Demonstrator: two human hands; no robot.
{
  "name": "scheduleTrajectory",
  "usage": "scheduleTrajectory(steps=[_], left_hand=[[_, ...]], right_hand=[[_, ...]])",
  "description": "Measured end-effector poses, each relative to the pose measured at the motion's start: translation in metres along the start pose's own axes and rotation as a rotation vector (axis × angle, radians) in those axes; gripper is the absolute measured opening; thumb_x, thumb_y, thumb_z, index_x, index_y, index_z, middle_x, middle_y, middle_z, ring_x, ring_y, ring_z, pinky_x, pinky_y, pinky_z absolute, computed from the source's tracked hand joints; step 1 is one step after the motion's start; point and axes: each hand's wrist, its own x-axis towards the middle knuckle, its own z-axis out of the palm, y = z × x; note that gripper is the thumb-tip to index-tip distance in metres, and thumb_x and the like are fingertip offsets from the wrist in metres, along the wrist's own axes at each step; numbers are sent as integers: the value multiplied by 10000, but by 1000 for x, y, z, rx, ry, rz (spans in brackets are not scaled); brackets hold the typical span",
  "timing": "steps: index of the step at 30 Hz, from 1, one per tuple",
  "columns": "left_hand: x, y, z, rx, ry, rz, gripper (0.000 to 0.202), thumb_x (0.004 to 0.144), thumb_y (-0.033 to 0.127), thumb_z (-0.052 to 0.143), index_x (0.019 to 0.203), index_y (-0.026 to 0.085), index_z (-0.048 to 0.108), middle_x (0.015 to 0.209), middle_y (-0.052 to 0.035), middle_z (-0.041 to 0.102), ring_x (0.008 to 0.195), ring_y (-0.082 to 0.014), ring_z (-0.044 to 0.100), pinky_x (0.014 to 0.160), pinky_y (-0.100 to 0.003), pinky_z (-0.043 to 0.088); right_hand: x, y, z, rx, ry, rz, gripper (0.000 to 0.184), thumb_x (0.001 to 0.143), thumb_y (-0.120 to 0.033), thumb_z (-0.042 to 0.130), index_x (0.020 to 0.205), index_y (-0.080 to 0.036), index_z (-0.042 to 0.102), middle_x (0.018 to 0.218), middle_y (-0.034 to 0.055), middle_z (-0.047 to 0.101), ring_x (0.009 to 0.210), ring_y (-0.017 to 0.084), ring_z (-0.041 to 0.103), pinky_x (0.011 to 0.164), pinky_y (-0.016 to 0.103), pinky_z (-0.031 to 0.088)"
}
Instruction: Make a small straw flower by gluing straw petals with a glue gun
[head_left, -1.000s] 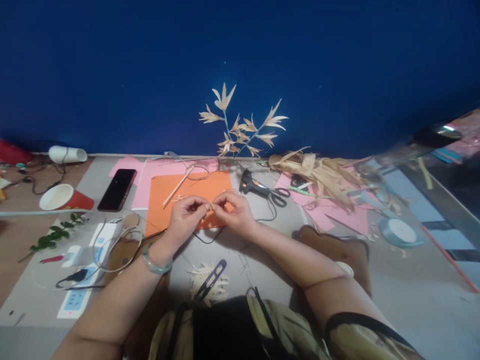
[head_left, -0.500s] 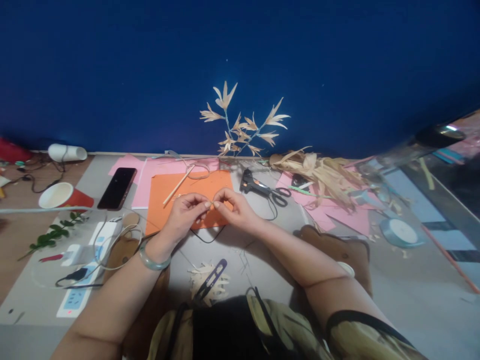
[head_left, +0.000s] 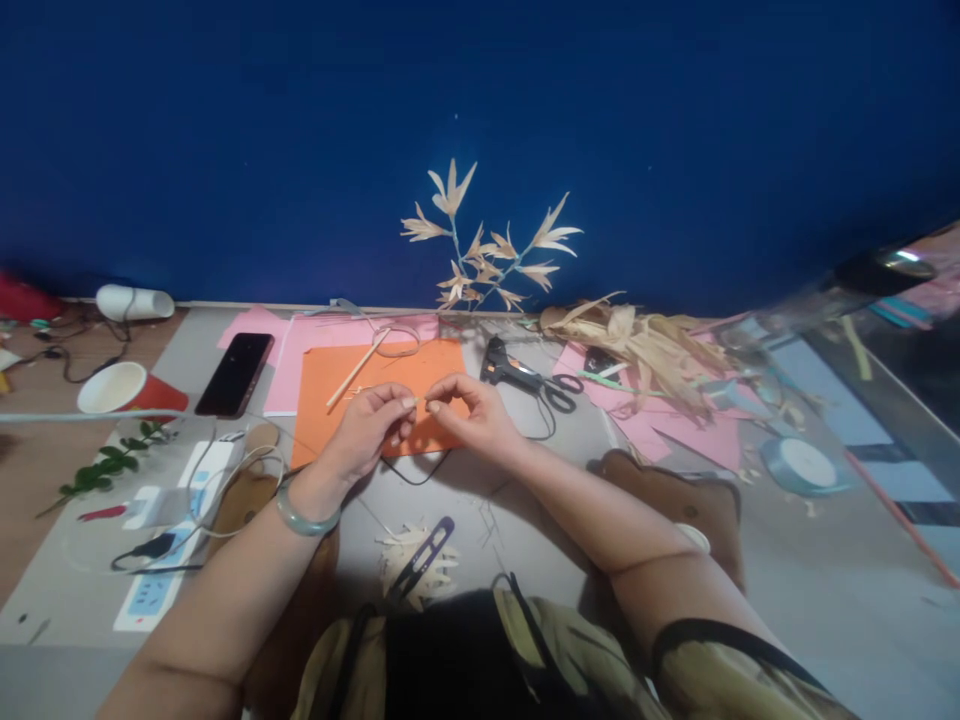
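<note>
Over an orange sheet, both of my hands are closed in pinches, thumb against forefinger, their tips almost meeting. My left hand, with a pale green bangle on its wrist, pinches something too small to name. In a like pinch, my right hand faces it from the right; what it holds cannot be made out. A thin pale stick lies on the orange sheet behind my left hand. Nearer to me, dark thread snips rest on a heap of pale husk pieces.
A black glue gun and scissors lie right of the orange sheet. Behind stands a branch of dried husk flowers. Dry husks cover pink paper at the right. Left are a phone, a paper cup and a power strip.
My fingertips have moved slightly apart, leaving a small gap between the two pinches. The things on the table have stayed where they were.
</note>
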Motion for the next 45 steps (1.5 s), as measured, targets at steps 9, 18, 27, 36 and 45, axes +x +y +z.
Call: scheduleTrajectory(steps=[9,18,27,36,45], left_hand=[[-1,-1,0,62,4,46,228,678,321,736,686,146,590,525,45,555,416,-44,451,390,-154,313],[-1,-2,-1,49,7,61,233,674,319,744,691,148,587,532,42,561,429,-51,468,393,-154,325],[-2,-3,-2,52,-30,61,223,689,314,735,699,146,590,540,45,560,427,-49,462,408,-162,332],[-2,-2,-2,21,-51,-3,247,661,321,751,695,150,576,546,41,571,428,-53,478,402,-159,336],[-2,-2,0,53,-11,57,258,689,353,745,697,143,596,502,47,544,412,-47,450,402,-158,326]], right_hand=[[-1,-1,1,47,16,50,132,815,-290,638,778,-163,634,734,17,665,688,121,598,669,241,480],[0,3,-1,196,-54,122,221,789,-371,682,785,-156,632,735,16,651,672,111,569,666,241,463],[-2,2,3,360,-120,202,315,786,-465,678,780,-166,578,691,-2,618,621,98,548,579,210,446],[-4,0,4,260,-89,140,243,811,-403,651,782,-172,579,699,-5,607,623,102,540,587,222,436],[-8,-2,7,-200,140,-230,76,827,-236,617,764,-199,639,674,12,653,647,143,559,752,331,438]])
